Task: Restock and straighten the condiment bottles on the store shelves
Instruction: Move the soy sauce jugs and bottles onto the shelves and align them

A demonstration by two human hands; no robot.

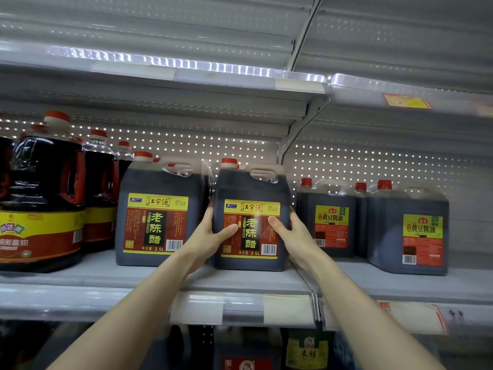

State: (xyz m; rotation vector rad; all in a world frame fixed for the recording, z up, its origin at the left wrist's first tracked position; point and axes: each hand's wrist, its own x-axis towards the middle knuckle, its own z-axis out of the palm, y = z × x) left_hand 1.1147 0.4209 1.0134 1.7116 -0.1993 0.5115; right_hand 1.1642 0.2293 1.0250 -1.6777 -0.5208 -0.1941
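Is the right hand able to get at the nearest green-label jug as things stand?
Probably yes: nothing stands between the right hand and the green-label jug beside it, though the hand grips the vinegar jug.

A grey metal shelving unit fills the view. The middle shelf [106, 276] runs the full width, and its front edge carries a clear price rail [208, 303] with a pale paper tag [410, 316] toward the right end. The upper shelf [160, 102] shows its underside, and its front edge catches bright light. The perforated back panel [373, 166] glints with rows of bright dots. A slanted bracket [296, 134] meets the white upright [304, 30] between two bays. A yellow-and-red label [406, 100] sits on the upper shelf's right front edge.
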